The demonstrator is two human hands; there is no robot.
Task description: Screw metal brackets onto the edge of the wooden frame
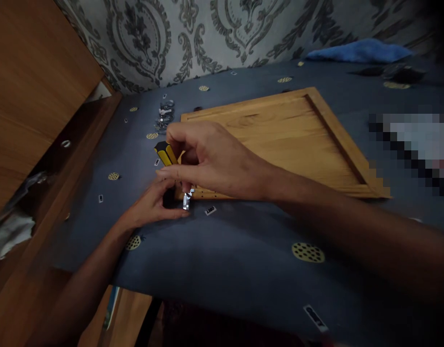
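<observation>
My right hand (207,159) is closed around a screwdriver with a yellow and black handle (166,153), held upright at the near left corner of a wooden panel (290,140). Below it, my left hand (153,205) pinches a small shiny metal bracket (186,200) against the panel's front edge. The screwdriver's tip is hidden behind my fingers. The panel lies flat on a bed covered with a blue-grey patterned sheet (243,260).
A pile of small metal fittings (165,114) lies on the sheet beyond my hands. A wooden cabinet (30,96) stands at the left. A blue cloth (359,50) and dark items (398,72) lie at the far right. Patterned wallpaper is behind.
</observation>
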